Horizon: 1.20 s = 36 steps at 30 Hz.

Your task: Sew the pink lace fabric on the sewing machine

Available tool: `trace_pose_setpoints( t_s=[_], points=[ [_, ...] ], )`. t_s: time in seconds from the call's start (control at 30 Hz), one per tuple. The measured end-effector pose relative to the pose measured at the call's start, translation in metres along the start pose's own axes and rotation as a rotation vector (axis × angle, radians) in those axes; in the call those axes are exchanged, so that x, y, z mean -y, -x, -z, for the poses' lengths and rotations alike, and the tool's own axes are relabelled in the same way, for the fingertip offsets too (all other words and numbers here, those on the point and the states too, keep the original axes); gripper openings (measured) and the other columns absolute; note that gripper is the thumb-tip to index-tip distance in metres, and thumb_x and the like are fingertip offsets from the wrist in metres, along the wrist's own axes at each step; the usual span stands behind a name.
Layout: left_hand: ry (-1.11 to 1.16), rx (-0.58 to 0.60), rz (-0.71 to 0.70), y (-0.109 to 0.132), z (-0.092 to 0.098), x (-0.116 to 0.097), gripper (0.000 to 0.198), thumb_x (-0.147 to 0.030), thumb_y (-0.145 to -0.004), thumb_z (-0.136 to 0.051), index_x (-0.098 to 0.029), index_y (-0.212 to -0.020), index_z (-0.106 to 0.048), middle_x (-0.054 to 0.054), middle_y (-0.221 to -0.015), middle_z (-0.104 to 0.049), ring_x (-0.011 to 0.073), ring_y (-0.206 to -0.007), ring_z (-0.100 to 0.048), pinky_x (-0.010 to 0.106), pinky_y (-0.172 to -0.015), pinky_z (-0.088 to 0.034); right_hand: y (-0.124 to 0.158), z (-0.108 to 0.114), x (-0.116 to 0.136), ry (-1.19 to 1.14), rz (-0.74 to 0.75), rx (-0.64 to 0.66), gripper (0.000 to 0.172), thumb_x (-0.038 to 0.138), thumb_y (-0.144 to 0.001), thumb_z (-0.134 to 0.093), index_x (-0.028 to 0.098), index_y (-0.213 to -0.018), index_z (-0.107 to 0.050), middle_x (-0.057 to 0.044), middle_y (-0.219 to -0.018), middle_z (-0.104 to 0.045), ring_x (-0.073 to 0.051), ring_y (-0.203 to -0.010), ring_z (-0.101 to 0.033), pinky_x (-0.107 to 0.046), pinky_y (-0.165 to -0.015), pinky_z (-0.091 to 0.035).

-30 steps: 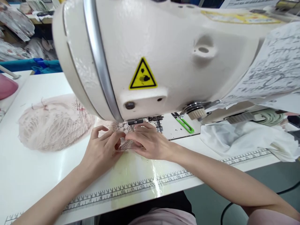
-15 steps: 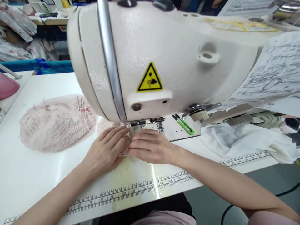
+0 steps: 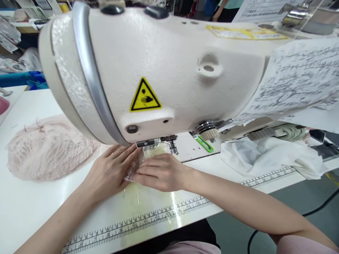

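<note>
A small piece of pink lace (image 3: 131,171) lies at the needle area under the white sewing machine (image 3: 169,70). My left hand (image 3: 111,169) rests flat on its left part, fingers stretched toward the presser foot. On the lace's right edge, my right hand (image 3: 162,173) has its fingers bent and pressed together; the fingertips are partly hidden. A larger gathered pink lace piece (image 3: 50,150) lies on the table to the left of my left hand.
Green thread snips (image 3: 205,144) lie right of the needle area. Beyond them is a white cloth (image 3: 254,157). A ruler strip (image 3: 137,223) runs along the table's front edge. A person's hand (image 3: 217,14) shows in the background.
The view has shifted closer to the machine. My hands have parted slightly, so more of the small lace shows between them.
</note>
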<state>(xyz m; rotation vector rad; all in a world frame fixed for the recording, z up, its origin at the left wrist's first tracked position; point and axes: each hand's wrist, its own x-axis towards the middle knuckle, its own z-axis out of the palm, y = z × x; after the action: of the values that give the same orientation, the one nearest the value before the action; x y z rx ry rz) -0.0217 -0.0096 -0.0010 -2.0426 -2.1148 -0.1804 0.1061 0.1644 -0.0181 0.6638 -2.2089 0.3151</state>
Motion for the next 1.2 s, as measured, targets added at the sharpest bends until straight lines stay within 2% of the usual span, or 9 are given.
trace_pose_setpoints(
  t_s=[0.17, 0.47, 0.7, 0.93, 1.07, 1.2],
  points=[
    [-0.012, -0.023, -0.025, -0.003, 0.002, 0.003, 0.058, -0.022, -0.082, -0.044, -0.012, -0.139, -0.047, 0.012, -0.132, -0.060, 0.0290, -0.107, -0.065, 0.049, -0.091, -0.051, -0.002, 0.000, 0.001, 0.017, 0.012, 0.010, 0.016, 0.016, -0.089, -0.060, 0.019, -0.079, -0.071, 0.007, -0.071, -0.071, -0.007, -0.067, -0.063, -0.019, -0.065, -0.056],
    [-0.035, -0.012, 0.013, -0.002, 0.001, -0.002, 0.054, -0.027, -0.086, -0.044, -0.012, -0.138, -0.049, 0.013, -0.132, -0.060, 0.0291, -0.111, -0.063, 0.047, -0.093, -0.048, -0.001, 0.001, 0.000, 0.075, 0.004, -0.016, 0.016, 0.017, -0.090, -0.060, 0.020, -0.077, -0.069, 0.009, -0.063, -0.066, -0.006, -0.059, -0.059, -0.019, -0.064, -0.056],
    [-0.062, 0.008, 0.039, -0.002, -0.003, -0.006, 0.055, -0.033, -0.088, -0.046, -0.008, -0.136, -0.049, 0.016, -0.133, -0.059, 0.0328, -0.113, -0.062, 0.051, -0.096, -0.044, 0.003, 0.005, -0.003, 0.095, -0.014, 0.025, 0.014, 0.015, -0.089, -0.059, 0.020, -0.079, -0.068, 0.007, -0.064, -0.065, -0.007, -0.063, -0.058, -0.020, -0.068, -0.053],
    [-0.047, -0.023, 0.062, -0.004, -0.004, -0.012, 0.056, -0.036, -0.089, -0.048, -0.010, -0.139, -0.046, 0.016, -0.132, -0.060, 0.0336, -0.113, -0.061, 0.052, -0.097, -0.043, 0.011, 0.005, -0.007, 0.056, -0.079, 0.149, 0.017, 0.008, -0.088, -0.056, 0.020, -0.082, -0.065, 0.006, -0.071, -0.065, -0.009, -0.071, -0.059, -0.022, -0.070, -0.051],
    [-0.064, -0.044, 0.067, -0.006, -0.004, -0.013, 0.055, -0.037, -0.090, -0.047, -0.013, -0.140, -0.046, 0.015, -0.129, -0.062, 0.0318, -0.110, -0.063, 0.050, -0.096, -0.043, 0.012, 0.006, -0.011, 0.114, -0.051, 0.132, 0.017, 0.006, -0.088, -0.054, 0.019, -0.084, -0.064, 0.007, -0.071, -0.064, -0.008, -0.071, -0.058, -0.022, -0.071, -0.051],
    [-0.106, -0.055, 0.055, -0.008, -0.002, -0.014, 0.051, -0.035, -0.092, -0.046, -0.008, -0.135, -0.050, 0.017, -0.127, -0.063, 0.0310, -0.106, -0.064, 0.049, -0.095, -0.043, 0.012, 0.006, -0.014, 0.152, -0.052, 0.119, 0.018, 0.005, -0.087, -0.054, 0.020, -0.085, -0.064, 0.008, -0.071, -0.064, -0.007, -0.073, -0.059, -0.021, -0.070, -0.050]
  ],
)
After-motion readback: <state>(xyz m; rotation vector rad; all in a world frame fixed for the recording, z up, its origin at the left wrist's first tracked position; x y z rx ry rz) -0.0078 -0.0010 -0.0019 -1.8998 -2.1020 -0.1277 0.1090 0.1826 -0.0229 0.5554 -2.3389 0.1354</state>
